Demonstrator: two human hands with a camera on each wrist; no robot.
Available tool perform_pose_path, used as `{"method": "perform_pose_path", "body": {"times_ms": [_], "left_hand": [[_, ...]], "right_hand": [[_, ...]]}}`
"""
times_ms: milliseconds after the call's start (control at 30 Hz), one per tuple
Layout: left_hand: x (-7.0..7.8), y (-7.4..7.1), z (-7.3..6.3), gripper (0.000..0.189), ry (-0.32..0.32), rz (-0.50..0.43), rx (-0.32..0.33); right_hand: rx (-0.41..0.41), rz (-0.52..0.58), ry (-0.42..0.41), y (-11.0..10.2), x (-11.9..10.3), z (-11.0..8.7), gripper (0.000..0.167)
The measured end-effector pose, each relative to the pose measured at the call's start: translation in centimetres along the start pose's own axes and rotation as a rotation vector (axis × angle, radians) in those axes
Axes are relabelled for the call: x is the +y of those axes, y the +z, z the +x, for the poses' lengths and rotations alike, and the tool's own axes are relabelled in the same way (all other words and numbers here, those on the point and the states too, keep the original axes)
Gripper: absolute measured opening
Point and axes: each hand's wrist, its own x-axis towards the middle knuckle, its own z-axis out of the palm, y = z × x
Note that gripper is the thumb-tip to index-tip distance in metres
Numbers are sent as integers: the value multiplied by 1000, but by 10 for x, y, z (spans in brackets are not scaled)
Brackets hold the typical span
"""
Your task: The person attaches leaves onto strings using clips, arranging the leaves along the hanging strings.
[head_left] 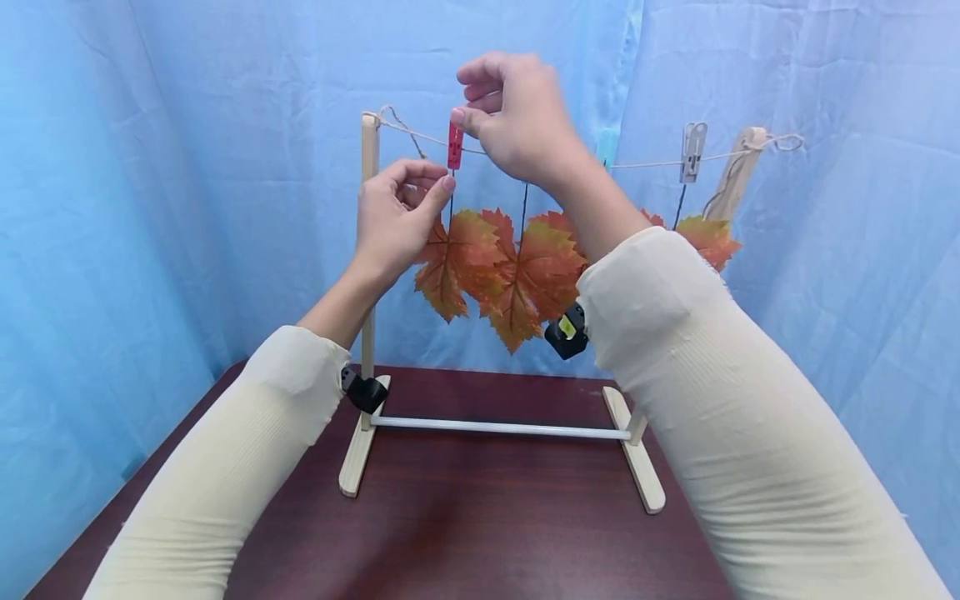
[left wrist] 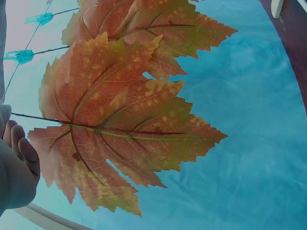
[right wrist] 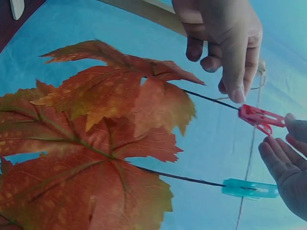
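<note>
A red clothespin (head_left: 454,148) hangs on the string at the left, with the dark stem of an orange artificial maple leaf (head_left: 444,271) at its lower end. My left hand (head_left: 397,212) pinches that stem (left wrist: 33,116) between thumb and forefinger, just below the clothespin. Above, my right hand (head_left: 521,117) has its thumb at the clothespin's top end, its other fingers apart from the thumb. In the right wrist view both hands flank the red clothespin (right wrist: 259,116). A second leaf (head_left: 528,279) overlaps the first and hangs from a teal clothespin (right wrist: 249,188).
The string (head_left: 645,163) spans two wooden posts (head_left: 370,154) joined low down by a white rod (head_left: 495,427). A grey clothespin (head_left: 692,152) holds another leaf (head_left: 708,237) at the right. The stand is on a dark red table (head_left: 480,508) before blue curtains.
</note>
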Motion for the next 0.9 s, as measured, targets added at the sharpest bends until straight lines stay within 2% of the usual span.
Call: {"method": "perform_pose_path", "body": {"times_ms": [133,233,433,500,633,900], "left_hand": [[2,-2,-2,26,26,11,-13],[6,-4,-5,26,21,21,-18],[34,-9,-21,22,16,40,-15],[38,-12,-25,20,26,40,-15],[35,-20,-29,19,37,51,-9],[3,-38,-34,22,52,106,-21]], "right_hand": [[29,23,-20,-7,-4,-2,42],[55,46,-35,-14,-5,-5,42],[141,-5,-80,-31,-7,-17,43],[169,-23,-87,-38,-7,-22,44],[215,-29,-115,-50,-3,-32,44],[288,12,-129,-73,19,-54,40]]}}
